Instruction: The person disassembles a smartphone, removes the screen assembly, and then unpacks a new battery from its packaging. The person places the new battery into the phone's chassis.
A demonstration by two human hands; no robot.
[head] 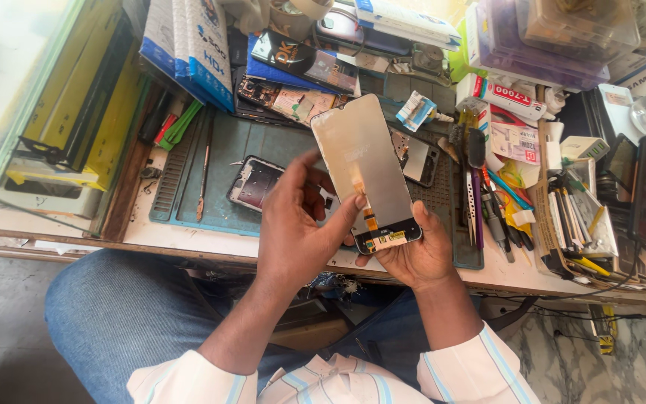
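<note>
Grip: both hands are closed on the phone display panel (363, 164), held tilted above the near edge of the workbench (151, 238), back side up.
Right hand: the right hand (413, 254) cups the panel's near end from beneath, fingers wrapped round its right edge.
Left hand: the left hand (297, 224) clamps the left edge, its thumb pressing near the orange flex ribbon (368, 217) at the lower end.
Panel position: over the green work mat (226, 157), near the middle of the bench, clear of it.
Beside it: an open phone frame (254, 182) lies on the mat just left of the left hand; a second opened phone (416, 157) lies behind the panel to the right.
Far and right: boxes and packets are stacked at the far side; brushes, tweezers and pens (487, 202) lie right of the mat.
Handling judgement: holding by the edges looks sound; thumb pressure near the ribbon should stay light, since the flex seems thin and easy to crease.
</note>
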